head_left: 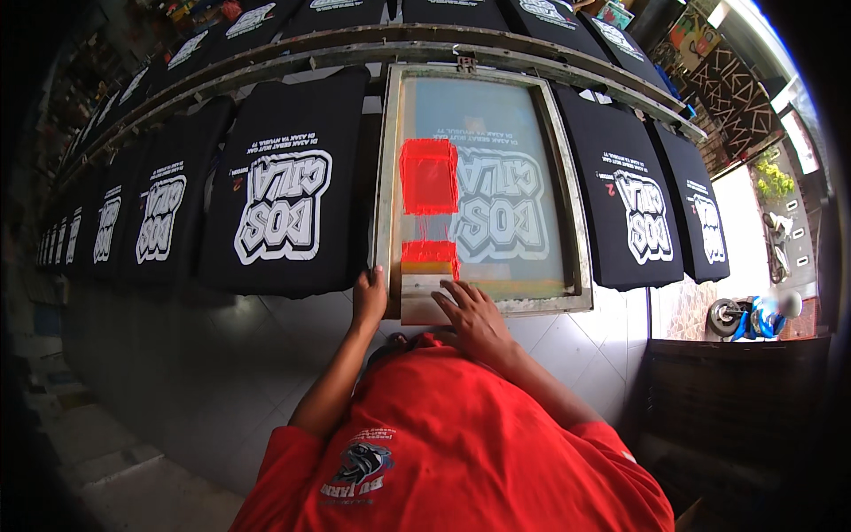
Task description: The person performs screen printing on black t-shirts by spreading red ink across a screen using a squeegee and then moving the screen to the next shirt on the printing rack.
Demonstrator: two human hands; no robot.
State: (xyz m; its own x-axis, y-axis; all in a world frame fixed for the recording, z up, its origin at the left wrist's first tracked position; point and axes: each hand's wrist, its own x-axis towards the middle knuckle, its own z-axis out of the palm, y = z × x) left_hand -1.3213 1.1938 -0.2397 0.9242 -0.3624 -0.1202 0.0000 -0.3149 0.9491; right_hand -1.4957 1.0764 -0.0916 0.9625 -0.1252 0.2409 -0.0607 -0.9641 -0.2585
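A silk-screen printing frame point(576, 239) lies in front of me over a black shirt, whose white lettering shows through the mesh. My left hand point(370, 297) is closed around the frame's near left corner, thumb on top. Bright red ink point(428, 177) covers a block on the left part of the mesh, with a thinner streaked band nearer me. At the near end of that ink is a pale squeegee point(425, 288), reaching over the frame's near edge. My right hand point(477, 317) grips its right side, fingers spread over it; the thumb is partly hidden.
Black shirts with white print, such as one to the left point(284, 177) and one to the right point(620, 186), lie in a row along a metal rail point(310, 62). More shirts lie beyond it. A blue motorbike point(762, 317) stands at the far right.
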